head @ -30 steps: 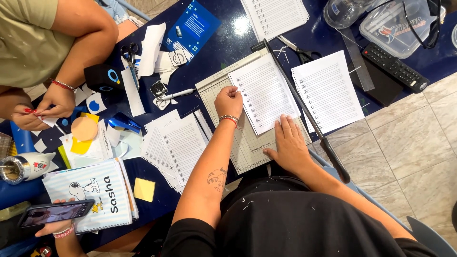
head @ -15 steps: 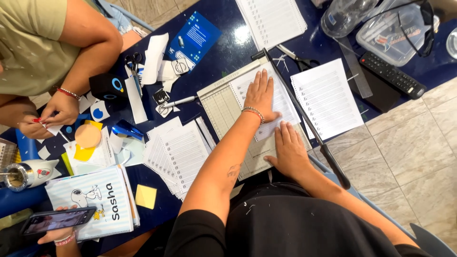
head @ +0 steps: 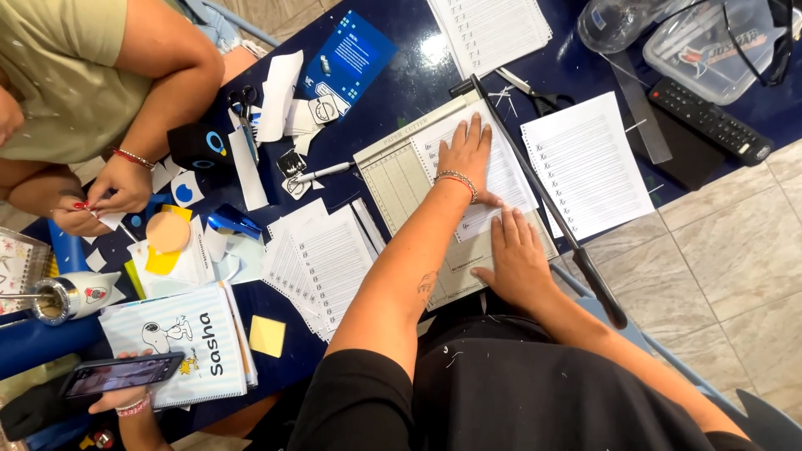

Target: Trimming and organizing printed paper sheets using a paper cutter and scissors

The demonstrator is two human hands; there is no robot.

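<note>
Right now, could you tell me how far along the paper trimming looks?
Done: a fanned stack of cut lined sheets lies left of the paper cutter. In hand: the left hand and right hand press a lined sheet flat on the cutter's board, against the black blade arm. Left: another full lined sheet waits beyond the arm, and more lie at the table's top edge.

- Looks like a home craft/stationery setup, not an office.
- Dark blue table (head: 418,83) on tiled floor (head: 735,250).
- Paper trimmer (head: 401,175), scissors (head: 535,93), lined sheets (head: 585,163), paper scraps.
- TV remote (head: 710,119), metal cup (head: 71,296), phone (head: 121,374) lying around.
</note>
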